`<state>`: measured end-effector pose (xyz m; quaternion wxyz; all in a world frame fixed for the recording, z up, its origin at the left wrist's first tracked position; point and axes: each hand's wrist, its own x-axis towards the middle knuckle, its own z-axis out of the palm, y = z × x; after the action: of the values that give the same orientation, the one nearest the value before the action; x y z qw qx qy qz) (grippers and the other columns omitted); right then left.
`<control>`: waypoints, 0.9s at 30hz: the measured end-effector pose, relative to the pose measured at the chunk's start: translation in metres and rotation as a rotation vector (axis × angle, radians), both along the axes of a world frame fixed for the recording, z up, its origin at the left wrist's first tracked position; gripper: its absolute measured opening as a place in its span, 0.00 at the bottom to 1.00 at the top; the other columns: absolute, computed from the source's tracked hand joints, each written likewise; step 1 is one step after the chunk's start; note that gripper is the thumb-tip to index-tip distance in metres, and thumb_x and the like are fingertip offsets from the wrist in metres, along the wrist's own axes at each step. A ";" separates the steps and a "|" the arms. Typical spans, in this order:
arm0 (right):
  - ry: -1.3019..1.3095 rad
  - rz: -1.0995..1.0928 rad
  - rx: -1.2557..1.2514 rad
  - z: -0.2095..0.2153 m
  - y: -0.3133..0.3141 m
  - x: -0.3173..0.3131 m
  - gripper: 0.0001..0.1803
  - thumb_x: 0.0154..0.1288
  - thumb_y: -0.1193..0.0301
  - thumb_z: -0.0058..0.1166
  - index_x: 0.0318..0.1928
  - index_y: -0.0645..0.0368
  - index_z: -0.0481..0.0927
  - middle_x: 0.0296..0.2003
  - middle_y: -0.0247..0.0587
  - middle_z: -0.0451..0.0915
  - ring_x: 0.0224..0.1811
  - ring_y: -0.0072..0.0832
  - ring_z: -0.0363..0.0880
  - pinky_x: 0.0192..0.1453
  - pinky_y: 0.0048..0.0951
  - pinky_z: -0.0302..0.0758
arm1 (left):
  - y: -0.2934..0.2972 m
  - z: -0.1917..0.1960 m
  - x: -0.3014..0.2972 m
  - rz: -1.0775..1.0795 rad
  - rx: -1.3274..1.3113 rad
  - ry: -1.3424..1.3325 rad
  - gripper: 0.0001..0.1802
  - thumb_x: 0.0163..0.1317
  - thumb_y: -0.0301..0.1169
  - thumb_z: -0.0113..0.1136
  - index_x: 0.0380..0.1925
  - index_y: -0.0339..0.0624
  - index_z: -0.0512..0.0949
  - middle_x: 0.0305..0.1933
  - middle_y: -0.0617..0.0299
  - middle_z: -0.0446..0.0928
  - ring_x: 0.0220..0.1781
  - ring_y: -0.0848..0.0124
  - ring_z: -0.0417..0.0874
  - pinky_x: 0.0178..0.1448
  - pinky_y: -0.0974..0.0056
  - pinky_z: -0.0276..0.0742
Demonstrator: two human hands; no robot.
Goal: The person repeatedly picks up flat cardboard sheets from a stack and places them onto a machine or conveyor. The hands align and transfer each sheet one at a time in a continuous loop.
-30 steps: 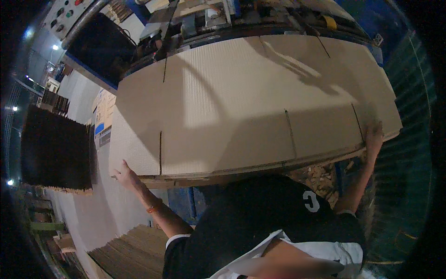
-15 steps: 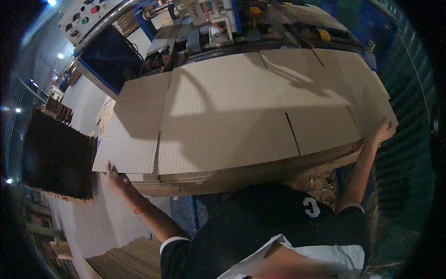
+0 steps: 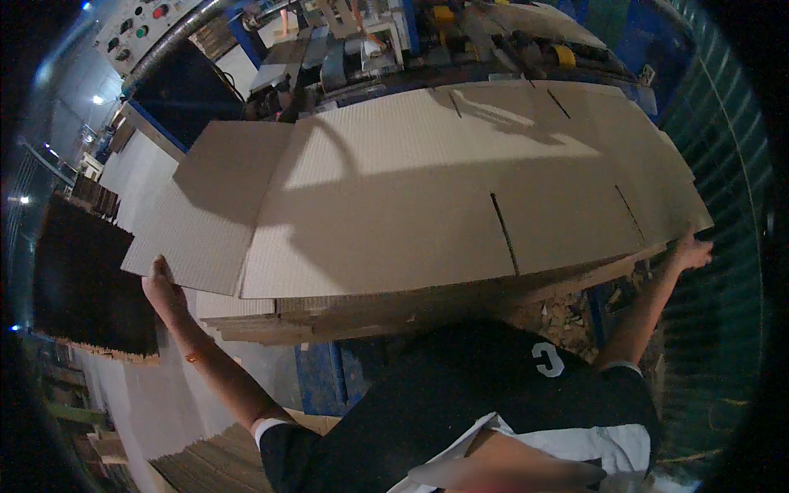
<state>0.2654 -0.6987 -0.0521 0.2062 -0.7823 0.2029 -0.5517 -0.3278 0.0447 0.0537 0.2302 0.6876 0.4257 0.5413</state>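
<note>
Blue machinery [image 3: 185,103] stands beyond a cardboard stack [image 3: 345,320] whose left edge the creased top sheet [image 3: 394,197] overhangs. Its length presumably explains the wide reach: left hand [image 3: 166,289] pinching its near-left corner, right hand [image 3: 692,249] at the near-right, grip unclear to me.

A blue framework [image 3: 319,380] carries a pile of cardboard sheets [image 3: 386,311]; on the grey floor [image 3: 168,398] stands a dark cardboard stack [image 3: 90,279].

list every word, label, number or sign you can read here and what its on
Black shirt: one curved white character, not copied out here.
Control panel: any lettering is too small to read.
Cardboard sheet: no print shows on its upper face.
</note>
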 end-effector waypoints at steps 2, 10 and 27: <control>-0.006 0.424 0.703 -0.009 -0.002 -0.017 0.24 0.58 0.69 0.55 0.55 0.64 0.71 0.50 0.49 0.73 0.47 0.37 0.74 0.48 0.40 0.73 | 0.008 0.005 -0.004 -0.043 0.011 -0.017 0.10 0.58 0.27 0.55 0.32 0.27 0.75 0.31 0.61 0.75 0.30 0.72 0.74 0.37 0.67 0.71; -0.117 1.101 0.846 0.088 0.046 -0.099 0.22 0.62 0.72 0.51 0.57 0.62 0.69 0.55 0.46 0.71 0.52 0.33 0.71 0.54 0.33 0.69 | -0.074 0.022 0.026 -0.222 -0.023 -0.251 0.18 0.57 0.29 0.56 0.46 0.30 0.72 0.46 0.58 0.74 0.45 0.68 0.74 0.50 0.65 0.69; 0.314 1.719 -1.141 0.045 0.185 -0.183 0.25 0.53 0.64 0.56 0.55 0.44 0.73 0.59 0.35 0.69 0.61 0.37 0.67 0.62 0.43 0.64 | -0.242 -0.049 0.154 -0.887 0.515 0.947 0.27 0.53 0.24 0.52 0.56 0.50 0.71 0.64 0.53 0.64 0.66 0.53 0.63 0.69 0.49 0.55</control>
<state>0.0824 -0.5134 -0.0068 0.1003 -0.7074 -0.6885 -0.1249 -0.1742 -0.1976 0.0045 0.0488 0.9912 0.0175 0.1221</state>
